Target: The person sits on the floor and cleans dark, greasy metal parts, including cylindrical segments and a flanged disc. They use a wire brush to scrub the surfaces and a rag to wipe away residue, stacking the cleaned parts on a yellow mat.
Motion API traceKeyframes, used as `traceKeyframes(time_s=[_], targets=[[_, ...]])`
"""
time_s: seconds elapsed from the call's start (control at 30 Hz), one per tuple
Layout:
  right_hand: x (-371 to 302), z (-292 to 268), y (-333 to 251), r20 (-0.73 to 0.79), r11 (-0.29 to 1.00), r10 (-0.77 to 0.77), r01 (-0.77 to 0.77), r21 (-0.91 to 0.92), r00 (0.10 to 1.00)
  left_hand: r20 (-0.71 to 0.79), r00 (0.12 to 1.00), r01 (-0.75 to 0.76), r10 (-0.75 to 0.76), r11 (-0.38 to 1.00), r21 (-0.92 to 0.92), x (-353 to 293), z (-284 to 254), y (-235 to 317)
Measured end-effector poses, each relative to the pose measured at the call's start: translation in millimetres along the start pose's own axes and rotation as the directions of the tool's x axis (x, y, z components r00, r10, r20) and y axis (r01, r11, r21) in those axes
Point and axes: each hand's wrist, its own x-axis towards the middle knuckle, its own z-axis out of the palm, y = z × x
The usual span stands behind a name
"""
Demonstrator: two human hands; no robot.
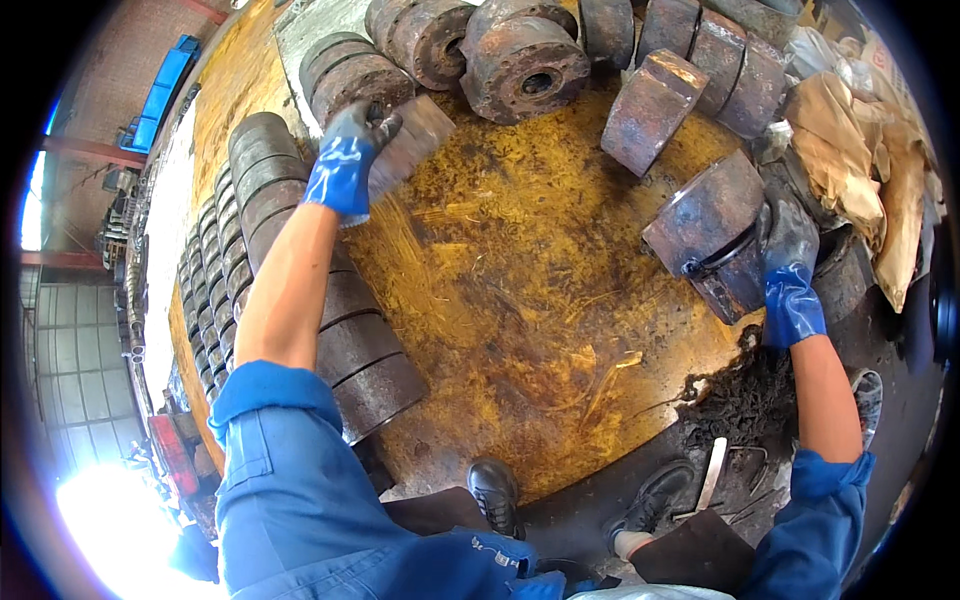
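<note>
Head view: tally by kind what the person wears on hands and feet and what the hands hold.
Blue gloves: 2, on the left hand and the right hand.
Black shoes: 2, left shoe and right shoe.
Rusty metal pieces held: 2, flat plate in the left, round block in the right.
Total: 6

The left hand (350,155) in its blue glove covers one end of a flat metal piece (412,135), and its forearm hides part of the row of rusty rings (352,345) beside the round yellow table (520,290). The right hand (790,265) is half hidden behind a dark metal cone (712,225). Beyond the table, the rusty blocks (690,40) are cut off by the picture's top edge.
</note>
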Motion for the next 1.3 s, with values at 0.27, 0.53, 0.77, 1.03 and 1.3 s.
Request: traceKeyframes(time_s=[0.27,0.53,0.77,1.03,1.3], targets=[[5,2,-1,0.046,0.999,0.042,-0.041,-0.032,0.998,-0.011,0.953,0.262,-0.302,0.842,-0.471,-58,90,-92],[0,-7,13,0.039,0.998,0.024,-0.026,0.049,0.999,0.383,0.870,0.476,-0.311,0.733,-0.486,-40,125,-9],[-2,14,5,0.040,0.992,-0.001,-0.004,0.126,0.999,0.305,0.847,0.519,-0.435,0.799,-0.303,-43,136,-22],[-9,-10,22,0.049,0.996,0.085,-0.086,0.025,0.995,0.461,0.887,-0.036,-0.036,0.989,0.146,-88,130,55],[4,-6,0,0.046,0.996,0.048,-0.051,0.079,0.998,0.454,0.820,0.537,-0.350,0.745,-0.396,-287,128,103]])
